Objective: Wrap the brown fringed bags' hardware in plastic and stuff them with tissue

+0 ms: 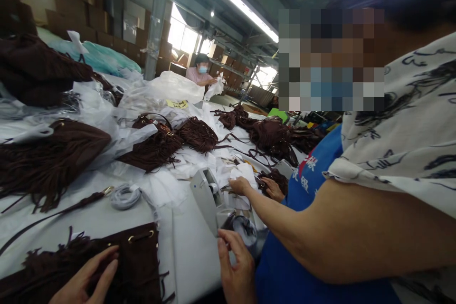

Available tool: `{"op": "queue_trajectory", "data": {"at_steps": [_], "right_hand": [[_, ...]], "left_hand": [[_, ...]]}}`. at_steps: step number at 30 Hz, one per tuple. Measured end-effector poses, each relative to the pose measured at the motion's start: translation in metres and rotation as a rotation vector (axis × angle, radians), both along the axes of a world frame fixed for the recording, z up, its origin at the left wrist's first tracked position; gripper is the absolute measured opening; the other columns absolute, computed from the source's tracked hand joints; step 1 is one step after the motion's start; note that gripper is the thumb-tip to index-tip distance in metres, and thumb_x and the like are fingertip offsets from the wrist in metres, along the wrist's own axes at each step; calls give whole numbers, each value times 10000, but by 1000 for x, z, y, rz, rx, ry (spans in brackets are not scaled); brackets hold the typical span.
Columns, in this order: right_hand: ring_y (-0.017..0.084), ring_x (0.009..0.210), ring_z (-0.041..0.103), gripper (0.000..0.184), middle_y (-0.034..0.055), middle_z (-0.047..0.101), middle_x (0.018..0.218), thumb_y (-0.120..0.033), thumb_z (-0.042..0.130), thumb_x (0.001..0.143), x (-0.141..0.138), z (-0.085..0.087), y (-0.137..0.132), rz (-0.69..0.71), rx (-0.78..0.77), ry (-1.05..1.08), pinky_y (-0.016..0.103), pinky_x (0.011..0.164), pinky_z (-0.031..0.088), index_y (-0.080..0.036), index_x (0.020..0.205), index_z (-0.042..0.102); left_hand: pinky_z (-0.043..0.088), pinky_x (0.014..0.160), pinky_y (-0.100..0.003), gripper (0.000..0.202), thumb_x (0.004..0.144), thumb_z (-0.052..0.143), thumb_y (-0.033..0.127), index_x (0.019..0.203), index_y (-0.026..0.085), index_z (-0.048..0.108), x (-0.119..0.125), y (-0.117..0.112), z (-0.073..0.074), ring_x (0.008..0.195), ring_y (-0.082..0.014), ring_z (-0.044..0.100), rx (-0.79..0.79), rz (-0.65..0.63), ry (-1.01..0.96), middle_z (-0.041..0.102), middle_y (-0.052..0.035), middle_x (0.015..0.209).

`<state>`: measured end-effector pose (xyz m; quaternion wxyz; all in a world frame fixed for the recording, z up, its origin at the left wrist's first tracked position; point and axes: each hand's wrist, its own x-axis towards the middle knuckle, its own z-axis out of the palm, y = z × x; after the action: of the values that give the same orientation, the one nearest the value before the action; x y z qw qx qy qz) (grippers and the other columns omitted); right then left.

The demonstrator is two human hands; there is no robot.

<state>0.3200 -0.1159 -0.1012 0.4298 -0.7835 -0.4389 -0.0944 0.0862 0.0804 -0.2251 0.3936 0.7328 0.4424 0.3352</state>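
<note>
And here the bag (138, 266) is lying flat at the left fingers (98, 260), dark brown, spreading past them on both sides! Gold eyelets (151, 233) are gleaming just beyond the fingertips, to their right, along its far edge; fringe (57, 259) is sprawling to their left, and thin strips are straggling off the right edge. By the right fingers (230, 237), the grey dispenser (203, 199) is sitting just ahead, slanting away leftward, a pale roller showing near its far end.

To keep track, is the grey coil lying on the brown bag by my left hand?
No, white tabletop shows between the grey coil and the brown bag by your left hand.
</note>
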Motion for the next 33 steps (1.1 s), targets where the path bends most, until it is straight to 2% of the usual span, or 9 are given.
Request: {"op": "queue_trajectory", "data": {"at_steps": [5, 8, 10, 15, 19, 23, 26, 29, 33], "right_hand": [[148, 720, 634, 200, 36, 675, 830, -204, 515, 893, -37, -38, -5, 86, 41, 151, 214, 628, 495, -216, 987, 691], [138, 649, 621, 179, 17, 662, 753, -205, 526, 878, -62, -54, 2, 129, 58, 223, 209, 593, 481, -216, 936, 696], [142, 653, 625, 174, 12, 657, 740, -207, 527, 878, -80, -53, 13, 176, 71, 251, 216, 605, 485, -221, 928, 692], [174, 846, 645, 209, 44, 672, 906, -179, 483, 893, -126, -28, 52, 384, 52, 277, 265, 758, 515, -223, 999, 658], [188, 890, 641, 232, 58, 664, 942, -110, 488, 842, -148, -33, 75, 470, -8, 246, 291, 796, 521, -206, 972, 655], [189, 883, 650, 222, 59, 676, 937, -124, 492, 847, -149, -48, 75, 395, -17, 289, 299, 802, 521, -196, 954, 673], [188, 907, 651, 212, 58, 690, 959, -189, 494, 885, -139, -49, 59, 349, -8, 347, 296, 831, 515, -195, 985, 681], [197, 909, 660, 224, 68, 706, 964, -255, 509, 895, -119, -49, 35, 276, -12, 399, 287, 814, 526, -188, 1002, 693], [234, 886, 682, 283, 104, 731, 952, -350, 538, 874, -79, -60, 1, 125, -3, 435, 313, 787, 547, -162, 988, 716]], "left_hand": [[562, 864, -314, 386, 774, 532, 525, 1054, 298, 672, 2, -2, 4, 930, -240, 692, -15, 13, 41, 727, 47, 1039], [558, 859, -325, 421, 777, 522, 557, 1056, 280, 673, 4, -4, 12, 908, -242, 694, -17, -1, 41, 723, 28, 1055], [562, 826, -316, 421, 784, 527, 546, 1053, 257, 674, 6, -6, 19, 893, -239, 694, 2, -9, 22, 724, 7, 1052], [538, 854, -333, 390, 843, 479, 477, 1057, 210, 667, 8, -9, 38, 914, -232, 680, 26, -21, -47, 722, -37, 1040], [544, 810, -336, 411, 865, 450, 485, 1084, 206, 657, 5, -9, 45, 898, -233, 680, -11, 42, -87, 721, -51, 1027], [519, 850, -340, 412, 877, 439, 474, 1097, 195, 649, 1, -11, 49, 935, -231, 670, -20, 52, -135, 714, -64, 1045], [508, 865, -339, 398, 878, 441, 455, 1100, 195, 646, 0, -13, 51, 961, -230, 660, -3, 43, -129, 707, -61, 1059], [513, 848, -326, 382, 874, 450, 440, 1080, 193, 657, -1, -14, 53, 937, -227, 664, 9, 44, -108, 714, -53, 1034], [517, 827, -323, 367, 875, 454, 431, 1058, 192, 663, 0, -14, 57, 888, -224, 667, 14, 25, -84, 715, -47, 1010]]}}
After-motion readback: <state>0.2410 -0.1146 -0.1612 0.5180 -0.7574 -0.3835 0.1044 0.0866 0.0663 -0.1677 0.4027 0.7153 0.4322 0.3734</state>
